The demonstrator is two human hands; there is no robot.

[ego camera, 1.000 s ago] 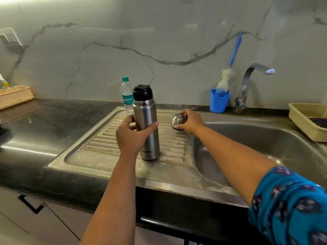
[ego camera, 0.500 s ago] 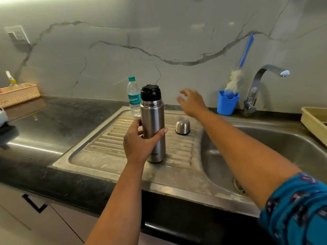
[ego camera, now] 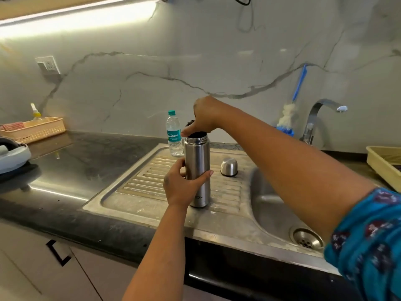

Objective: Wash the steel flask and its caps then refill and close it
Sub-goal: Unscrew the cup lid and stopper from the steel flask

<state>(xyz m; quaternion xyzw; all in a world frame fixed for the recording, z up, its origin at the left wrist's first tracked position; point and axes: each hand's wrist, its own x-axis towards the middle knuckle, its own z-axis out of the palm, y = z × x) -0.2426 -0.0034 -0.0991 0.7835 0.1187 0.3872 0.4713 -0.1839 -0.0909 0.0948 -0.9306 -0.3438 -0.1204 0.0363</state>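
The steel flask stands upright on the ribbed drainboard of the sink. My left hand is wrapped around its lower body. My right hand comes down from above and grips the black inner cap on the flask's mouth; most of that cap is hidden under my fingers. The steel outer cap sits by itself on the drainboard, just right of the flask, rim down.
A small plastic water bottle stands behind the flask. Sink basin with drain lies to the right, tap and blue-handled brush behind it. A yellow tray sits far right, a beige basket far left.
My right hand set the steel outer cap down on the drainboard, rose, and moved left onto the flask's black inner cap. My left hand stayed on the flask body.
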